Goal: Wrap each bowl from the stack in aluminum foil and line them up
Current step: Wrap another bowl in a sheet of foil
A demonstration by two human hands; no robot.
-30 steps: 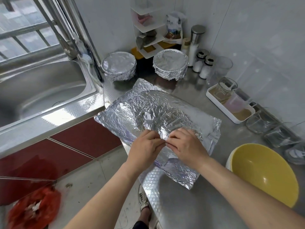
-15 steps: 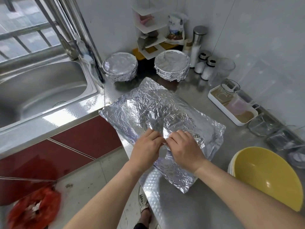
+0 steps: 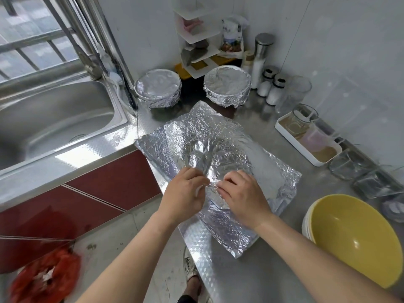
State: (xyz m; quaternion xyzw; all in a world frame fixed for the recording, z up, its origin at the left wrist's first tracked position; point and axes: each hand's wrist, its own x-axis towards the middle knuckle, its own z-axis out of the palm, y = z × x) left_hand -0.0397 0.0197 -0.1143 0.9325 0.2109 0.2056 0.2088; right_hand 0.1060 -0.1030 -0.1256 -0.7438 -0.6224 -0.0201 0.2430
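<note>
Now: your left hand and right hand sit close together at the near side of the foil sheet, fingers curled, each pinching a fold of it; the fingertips almost meet

The foil sheet lies crumpled on the steel counter, humped over a round shape at its centre, with its near corner reaching the counter's front edge. What is under it cannot be seen directly

Two wrapped bowls stand side by side but apart at the back of the counter, the second to the right. The stack of bowls, yellow inside, stands at your right, clear of the foil

Surface, right side: a white tray with a glass jug in it, clear glass containers along the wall, two shakers, a steel canister

Back corner: white shelf unit against a white tiled wall

Left: steel sink with a tap, under a barred window. Red cabinet fronts are below the sink, and a red bag is on the grey floor
</note>
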